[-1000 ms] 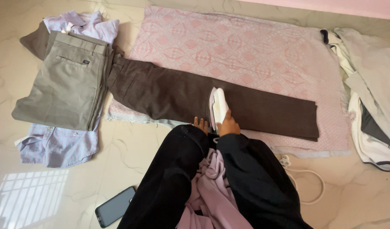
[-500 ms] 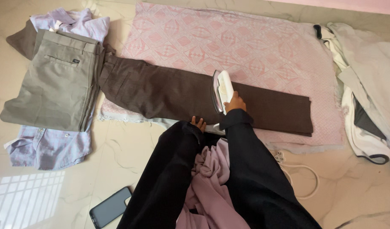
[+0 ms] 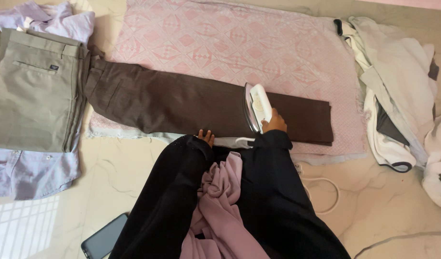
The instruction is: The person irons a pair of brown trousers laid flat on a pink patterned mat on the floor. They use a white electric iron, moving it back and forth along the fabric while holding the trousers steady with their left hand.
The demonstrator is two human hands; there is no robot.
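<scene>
**Iron on brown trousers, right hand gripping**

Right hand (image 3: 274,121) clenched around the handle of the white electric iron (image 3: 258,106). Iron sits on the dark brown folded trousers (image 3: 182,103), toward their 3 o'clock end, nose pointing to 12 o'clock.

Left hand (image 3: 206,136) mostly hidden by the black sleeve; only fingertips show, resting at the 6 o'clock edge of the trousers. Can't tell whether it's pressing flat or pinching the fabric.

Trousers lie lengthwise 9-to-3 across the near half of the pink patterned cloth pad (image 3: 258,43), which is spread on the cream marble floor (image 3: 115,168). Waistband end is at 9 o'clock, running off the pad's edge.

Around it:
- 9 o'clock: folded olive-grey trousers (image 3: 33,96), touching the brown waistband, stacked on a light lilac shirt (image 3: 28,172); another lilac garment (image 3: 47,17) shows at 11 o'clock.
- 3 o'clock: loose heap of white and grey clothes (image 3: 398,86), just beside the pad.
- 4 o'clock: white cord (image 3: 328,192) looped on the floor, near the pad's edge.
- 7 o'clock: dark smartphone (image 3: 105,240) flat on the floor, screen up, next to the left sleeve.
- 6 o'clock: mauve scarf (image 3: 220,206) bunched between the two black sleeves.
</scene>
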